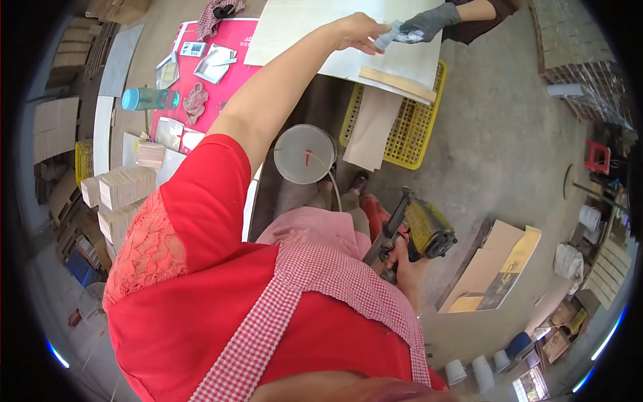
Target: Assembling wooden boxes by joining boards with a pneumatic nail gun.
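Observation:
My left hand (360, 32) reaches out over the white board (288, 33). Its fingertips pinch one end of a crumpled, translucent pale-blue piece, perhaps plastic (385, 37). A co-worker's hand in a dark grey glove (432, 23) has hold of the other end. Down by my side, my right hand (408, 269) is wrapped round the handle of a yellow and black nail gun (429, 229). The tool hangs clear of the board, its long dark magazine toward my apron. Part of my right hand is hidden behind the tool.
Beneath the board sits a yellow plastic crate (429, 127) with brown sheets. A white bucket (305, 154) with a pale hose stands by my feet. To the left, a pink-red tabletop (234, 80) carries small trays and rags, near a teal bottle (149, 99) and stacked wooden blocks (126, 187). Flattened cardboard (492, 261) lies right.

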Demonstrator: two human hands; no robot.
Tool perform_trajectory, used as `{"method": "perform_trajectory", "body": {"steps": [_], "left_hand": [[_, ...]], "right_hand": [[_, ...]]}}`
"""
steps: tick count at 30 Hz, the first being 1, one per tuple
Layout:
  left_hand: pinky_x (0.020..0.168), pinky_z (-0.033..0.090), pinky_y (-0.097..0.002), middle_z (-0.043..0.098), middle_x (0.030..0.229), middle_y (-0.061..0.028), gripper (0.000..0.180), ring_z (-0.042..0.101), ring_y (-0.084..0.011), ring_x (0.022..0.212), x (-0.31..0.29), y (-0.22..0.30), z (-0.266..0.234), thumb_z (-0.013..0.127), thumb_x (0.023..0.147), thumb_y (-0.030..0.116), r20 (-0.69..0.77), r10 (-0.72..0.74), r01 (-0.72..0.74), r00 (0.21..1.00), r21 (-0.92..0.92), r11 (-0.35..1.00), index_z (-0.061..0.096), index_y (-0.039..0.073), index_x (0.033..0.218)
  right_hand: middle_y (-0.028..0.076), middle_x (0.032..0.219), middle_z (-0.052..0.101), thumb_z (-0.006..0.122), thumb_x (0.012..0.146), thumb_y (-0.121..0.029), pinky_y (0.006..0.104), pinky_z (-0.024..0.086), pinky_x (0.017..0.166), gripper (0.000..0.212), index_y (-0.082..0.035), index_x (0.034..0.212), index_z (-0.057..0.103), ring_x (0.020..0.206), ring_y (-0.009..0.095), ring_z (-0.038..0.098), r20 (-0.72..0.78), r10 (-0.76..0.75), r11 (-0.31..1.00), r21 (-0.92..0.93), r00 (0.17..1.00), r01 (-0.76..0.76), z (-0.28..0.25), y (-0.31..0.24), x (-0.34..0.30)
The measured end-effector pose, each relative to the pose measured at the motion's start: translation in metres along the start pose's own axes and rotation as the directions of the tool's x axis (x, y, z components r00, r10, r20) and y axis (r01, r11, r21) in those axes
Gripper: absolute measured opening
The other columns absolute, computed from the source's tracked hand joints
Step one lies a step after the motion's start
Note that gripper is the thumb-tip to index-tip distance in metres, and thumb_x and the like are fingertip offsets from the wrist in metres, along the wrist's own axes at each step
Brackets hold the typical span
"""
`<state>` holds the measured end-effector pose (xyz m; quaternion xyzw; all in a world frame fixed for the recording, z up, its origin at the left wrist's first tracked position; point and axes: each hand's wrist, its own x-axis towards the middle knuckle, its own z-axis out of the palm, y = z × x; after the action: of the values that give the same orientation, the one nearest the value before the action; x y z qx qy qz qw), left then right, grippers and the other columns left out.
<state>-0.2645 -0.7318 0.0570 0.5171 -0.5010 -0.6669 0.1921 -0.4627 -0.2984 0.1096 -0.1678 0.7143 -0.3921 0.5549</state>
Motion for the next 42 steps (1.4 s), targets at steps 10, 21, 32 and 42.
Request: {"method": "perform_trajectory", "body": {"steps": [10,21,32,42], "left_hand": [[0.080,0.053,-0.0291,0.069,0.096,-0.0135,0.028,0.068,-0.0192,0.090,-0.044,-0.040,0.018,0.058,0.094,0.017,-0.086,-0.038,0.013,0.996,-0.280,0.960,0.063,-0.006,0.110],[0.051,0.038,-0.0188,0.064,0.077,0.0046,0.014,0.047,-0.0026,0.059,-0.143,-0.080,0.163,0.065,0.092,0.020,-0.109,-0.187,0.107,0.976,-0.507,0.855,0.072,0.008,0.090],[0.051,0.035,-0.0180,0.064,0.076,0.0029,0.015,0.045,-0.0008,0.059,-0.133,-0.084,0.174,0.064,0.093,0.017,0.144,-0.164,0.218,0.976,-0.670,0.710,0.069,0.006,0.101],[0.059,0.045,-0.0330,0.062,0.079,-0.0081,0.020,0.056,-0.0202,0.064,-0.129,-0.094,0.183,0.057,0.095,0.018,-0.185,0.069,-0.039,0.980,0.160,0.986,0.066,0.001,0.093]], "right_hand": [[0.004,0.063,0.054,0.064,0.090,-0.011,0.0254,0.043,0.045,0.030,0.000,0.116,0.054,0.044,0.010,0.048,0.158,-0.118,0.992,-0.033,0.980,0.124,-0.014,-0.042,0.070],[0.002,0.059,0.050,0.065,0.091,-0.013,0.0273,0.043,0.042,0.021,-0.001,0.104,0.055,0.043,0.012,0.048,0.225,-0.129,0.991,0.047,0.966,0.122,-0.003,-0.094,0.135],[0.003,0.057,0.050,0.064,0.092,-0.016,0.0288,0.043,0.041,0.019,-0.002,0.102,0.056,0.042,0.014,0.049,0.114,-0.161,0.976,0.169,0.980,0.140,0.012,-0.095,0.142],[0.003,0.057,0.051,0.066,0.091,-0.014,0.0267,0.042,0.041,0.018,0.000,0.094,0.056,0.041,0.012,0.047,0.093,-0.113,0.963,0.256,0.989,0.086,0.029,-0.087,0.130]]}}
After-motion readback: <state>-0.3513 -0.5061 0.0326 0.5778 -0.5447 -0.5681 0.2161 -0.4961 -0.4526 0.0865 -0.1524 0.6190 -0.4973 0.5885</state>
